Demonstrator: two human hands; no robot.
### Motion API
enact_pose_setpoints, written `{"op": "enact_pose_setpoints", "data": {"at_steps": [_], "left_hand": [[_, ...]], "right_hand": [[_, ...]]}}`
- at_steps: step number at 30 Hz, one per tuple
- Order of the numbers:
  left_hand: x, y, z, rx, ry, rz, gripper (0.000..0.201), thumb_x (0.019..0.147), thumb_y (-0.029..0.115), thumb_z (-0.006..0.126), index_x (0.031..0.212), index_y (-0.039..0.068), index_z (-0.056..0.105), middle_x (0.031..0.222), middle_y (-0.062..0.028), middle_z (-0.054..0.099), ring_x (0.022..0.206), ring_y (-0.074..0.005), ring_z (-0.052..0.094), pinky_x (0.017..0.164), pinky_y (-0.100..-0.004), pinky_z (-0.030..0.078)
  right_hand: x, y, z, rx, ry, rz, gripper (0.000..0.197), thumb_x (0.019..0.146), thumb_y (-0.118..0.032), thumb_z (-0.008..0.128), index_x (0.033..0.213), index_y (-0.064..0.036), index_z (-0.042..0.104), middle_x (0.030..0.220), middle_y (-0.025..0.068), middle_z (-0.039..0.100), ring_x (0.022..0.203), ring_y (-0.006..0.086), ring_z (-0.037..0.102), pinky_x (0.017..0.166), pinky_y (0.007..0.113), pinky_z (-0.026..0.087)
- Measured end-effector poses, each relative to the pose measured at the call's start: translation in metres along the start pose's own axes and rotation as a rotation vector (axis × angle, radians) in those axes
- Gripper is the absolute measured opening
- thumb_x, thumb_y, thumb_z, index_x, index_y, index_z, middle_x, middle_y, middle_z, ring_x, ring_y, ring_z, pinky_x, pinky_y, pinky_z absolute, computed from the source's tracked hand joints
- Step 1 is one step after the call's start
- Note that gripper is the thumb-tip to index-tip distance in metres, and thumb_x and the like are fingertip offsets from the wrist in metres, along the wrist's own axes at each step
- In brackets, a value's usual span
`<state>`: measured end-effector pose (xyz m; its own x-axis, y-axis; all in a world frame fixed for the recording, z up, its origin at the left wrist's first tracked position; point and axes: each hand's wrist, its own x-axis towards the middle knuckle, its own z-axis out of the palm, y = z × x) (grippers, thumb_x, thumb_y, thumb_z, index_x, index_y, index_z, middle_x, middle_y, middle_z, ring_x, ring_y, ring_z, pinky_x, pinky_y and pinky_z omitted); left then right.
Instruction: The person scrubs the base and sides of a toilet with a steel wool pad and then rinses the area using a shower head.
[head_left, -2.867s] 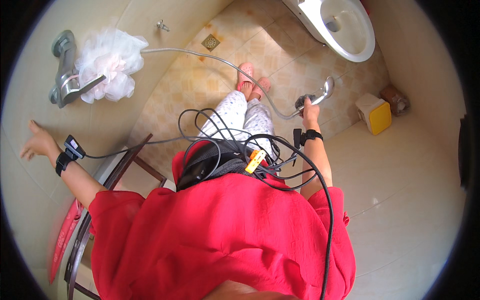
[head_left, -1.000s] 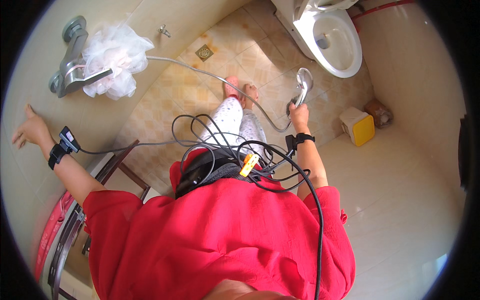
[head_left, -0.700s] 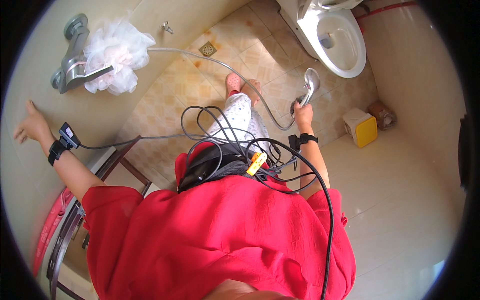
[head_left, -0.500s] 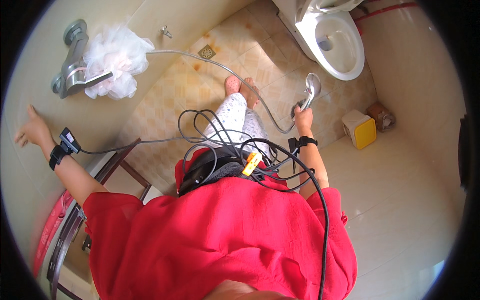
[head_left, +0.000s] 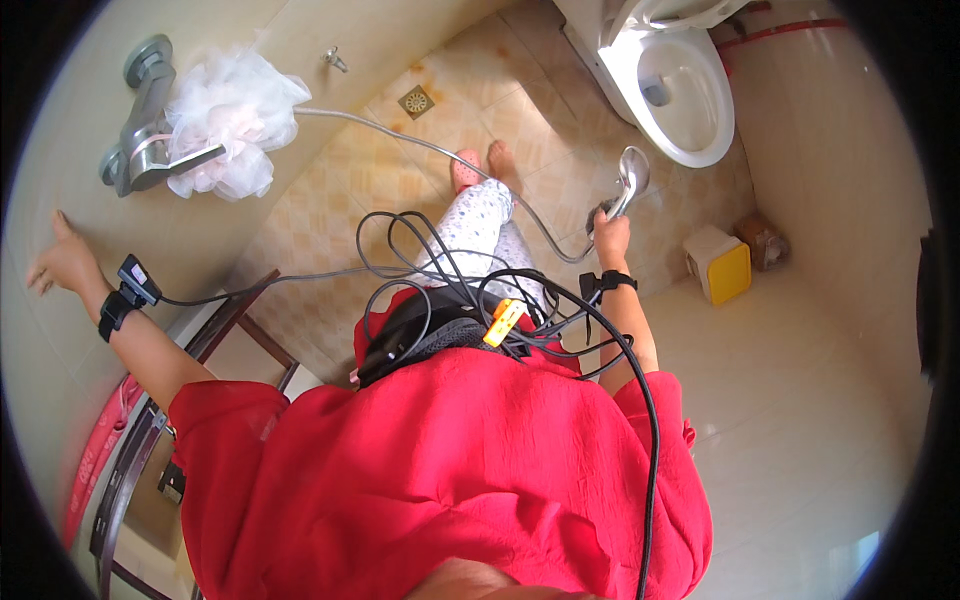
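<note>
A silver handheld shower head [head_left: 632, 172] is in my right hand [head_left: 611, 240], its fingers wrapped around the handle above the tiled floor. From the handle a metal hose [head_left: 420, 140] curves across to the left wall, passing behind a white mesh bath puff [head_left: 235, 120]. That puff hangs beside the chrome mixer tap [head_left: 150, 125], covering part of it. My left hand [head_left: 70, 262] is stretched out at the left wall below the tap, fingers apart and holding nothing. Whether its palm touches the wall I cannot tell.
A toilet [head_left: 690, 100] with raised lid stands at the far right. Near the right wall are a white bin with a yellow side [head_left: 728, 275] and a brown box [head_left: 762, 240]. A floor drain [head_left: 415, 101] lies ahead, a small tap [head_left: 335, 60] on the wall. Looped black cables [head_left: 440, 250] hang at my waist.
My feet and legs have shifted, one foot now farther ahead. The shower head has moved very slightly right with my right hand. My left hand stays at the wall.
</note>
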<state>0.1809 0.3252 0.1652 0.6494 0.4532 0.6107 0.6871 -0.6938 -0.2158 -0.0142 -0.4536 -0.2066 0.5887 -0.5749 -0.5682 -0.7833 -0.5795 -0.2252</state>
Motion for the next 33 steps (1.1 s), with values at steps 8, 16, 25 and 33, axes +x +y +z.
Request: {"op": "enact_pose_setpoints", "data": {"at_steps": [8,16,25,33], "left_hand": [[0.007,-0.022,-0.001,0.05,-0.045,-0.015,0.125,0.07,0.066,0.055,0.117,-0.03,-0.009,0.122,-0.0536,0.0,0.122,-0.0599,0.004,0.098,-0.0464,0.033],[0.006,0.007,0.014,0.079,-0.05,0.023,0.124,0.071,0.065,0.055,0.118,-0.03,-0.009,0.124,-0.0521,-0.002,0.122,-0.0598,0.002,0.097,-0.0472,0.033],[-0.001,0.0,0.004,0.041,-0.062,0.006,0.125,0.07,0.067,0.055,0.118,-0.029,-0.009,0.124,-0.0518,-0.004,0.124,-0.057,0.002,0.1,-0.0471,0.029],[0.019,-0.028,0.037,0.241,-0.06,0.044,0.129,0.067,0.07,0.055,0.118,-0.03,-0.01,0.123,-0.0529,-0.003,0.125,-0.0562,0.002,0.102,-0.045,0.026]], "right_hand": [[0.008,-0.007,-0.004,-0.023,-0.027,0.008,0.043,0.073,-0.03,0.063,0.088,0.0093,0.054,0.088,0.0291,0.06,0.086,0.0409,0.058,0.077,0.044,0.046],[0.022,0.01,-0.001,0.005,0.066,-0.019,0.047,0.073,-0.036,0.062,0.084,0.009,0.056,0.082,0.027,0.061,0.083,0.0398,0.06,0.075,0.042,0.046],[0.013,-0.003,-0.006,0.014,0.019,-0.021,0.044,0.073,-0.034,0.064,0.081,0.0085,0.055,0.079,0.0272,0.061,0.081,0.0403,0.06,0.072,0.043,0.047],[0.024,0.006,-0.013,0.041,0.051,0.018,0.042,0.071,-0.032,0.065,0.085,0.0075,0.055,0.085,0.0278,0.06,0.085,0.0412,0.058,0.075,0.045,0.046]]}}
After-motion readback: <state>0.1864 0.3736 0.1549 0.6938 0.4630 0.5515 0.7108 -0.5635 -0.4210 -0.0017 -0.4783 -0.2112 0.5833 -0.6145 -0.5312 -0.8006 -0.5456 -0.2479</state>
